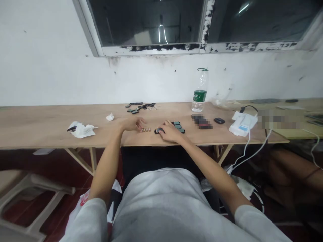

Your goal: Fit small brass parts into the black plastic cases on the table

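My left hand rests on the wooden tabletop with its fingers curled, just left of a short row of small tan pieces. Whether it holds anything is hard to tell at this size. My right hand lies a little to the right, its fingers closed over a small dark piece. Beside those fingers sit several dark pieces with green tops. A loose cluster of similar dark pieces lies farther back, near the wall.
A water bottle stands at the table's back. To the right lie a blurred item, a small black object and a white packet with cables. Crumpled tissue lies left. A person's limb shows lower right.
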`<state>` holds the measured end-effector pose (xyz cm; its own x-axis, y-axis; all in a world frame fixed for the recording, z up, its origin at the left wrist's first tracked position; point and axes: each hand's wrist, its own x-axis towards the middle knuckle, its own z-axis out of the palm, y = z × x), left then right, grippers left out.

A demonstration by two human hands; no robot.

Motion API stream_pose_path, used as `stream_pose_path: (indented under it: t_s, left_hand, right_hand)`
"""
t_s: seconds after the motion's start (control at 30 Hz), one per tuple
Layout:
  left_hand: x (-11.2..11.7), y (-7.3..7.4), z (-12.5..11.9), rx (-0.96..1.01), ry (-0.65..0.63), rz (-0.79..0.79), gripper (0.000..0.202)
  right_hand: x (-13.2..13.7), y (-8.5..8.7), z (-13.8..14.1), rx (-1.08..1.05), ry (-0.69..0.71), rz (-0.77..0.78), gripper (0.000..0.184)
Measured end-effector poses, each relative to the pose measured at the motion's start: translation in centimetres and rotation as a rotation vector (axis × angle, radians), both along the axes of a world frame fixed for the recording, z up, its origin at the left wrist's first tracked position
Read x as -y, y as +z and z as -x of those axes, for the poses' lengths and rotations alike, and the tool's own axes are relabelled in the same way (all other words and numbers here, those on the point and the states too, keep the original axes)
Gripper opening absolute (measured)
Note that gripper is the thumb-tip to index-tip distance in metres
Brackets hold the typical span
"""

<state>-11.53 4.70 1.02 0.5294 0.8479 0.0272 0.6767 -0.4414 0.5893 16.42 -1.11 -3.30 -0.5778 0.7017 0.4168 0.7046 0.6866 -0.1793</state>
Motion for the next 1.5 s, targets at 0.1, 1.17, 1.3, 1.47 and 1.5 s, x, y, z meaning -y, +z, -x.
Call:
stream_pose_path:
  t_s: [0.1,1.17,1.3,1.47,1.5]
  left_hand:
    - [0.3,0.2,-0.4,-0.003,0.016,0.01,0.053]
    - [0.2,0.3,0.6,0.114,-0.028,0.002,0.047]
    - [0.3,0.6,0.3,0.119,0.005,-0.149,0.036]
    - [2.1,1.6,-2.4,0.143,-0.055,-0.372,0.023]
    - [2.6,1.7,-3.3,0.147,-0.078,-0.413,0.022]
  right_hand:
    - [-0.2,0.1,-0.1,-0.034,-0.004,0.028,0.021]
    - [-1.3,1.4,-2.0,-0.561,0.046,0.08,0.018]
    - [-1.6,1.3,-1.8,-0.653,0.068,0.159,0.02]
    - [-1.6,1.4,-1.6,-0.766,0.114,0.203,0.021]
    - [-1.5,1.5,-1.6,-0.783,0.126,0.211,0.022]
